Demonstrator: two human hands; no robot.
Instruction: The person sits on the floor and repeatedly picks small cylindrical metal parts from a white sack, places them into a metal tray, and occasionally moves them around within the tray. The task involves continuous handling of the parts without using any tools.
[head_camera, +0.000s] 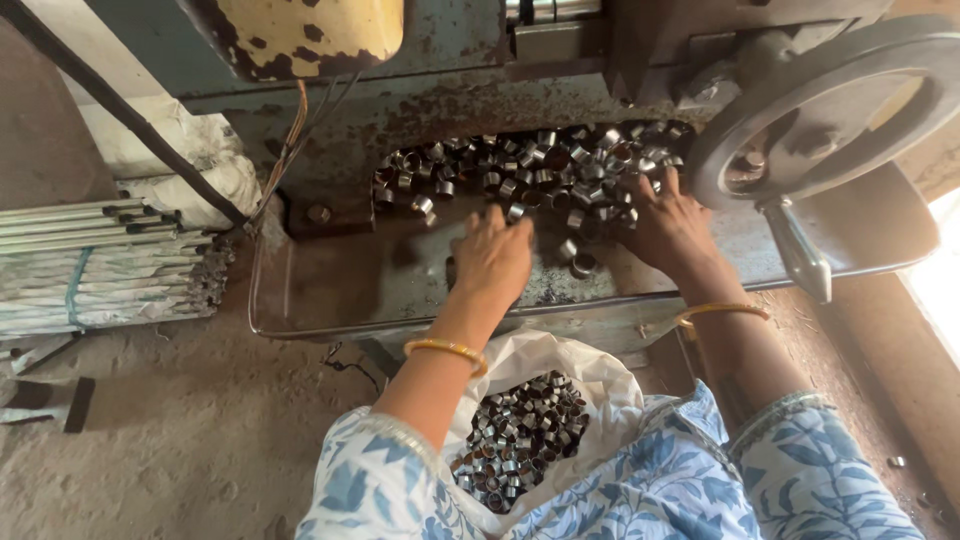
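Short metal rings (540, 165), shiny and tube-cut, lie heaped at the upper centre of the frame on the rusty tray (330, 285) of a worn machine. The left hand (492, 258) reaches in at the heap's near edge, fingers curled over a few rings; whether it grips any cannot be told. The right hand (668, 228), well apart from it, rests spread-fingered on the heap's right side. Below, at bottom centre, a white sack (600, 385) holds more rings. A grey handwheel (830, 110) stands upper right; bundled tubes (100, 265) lie at left.
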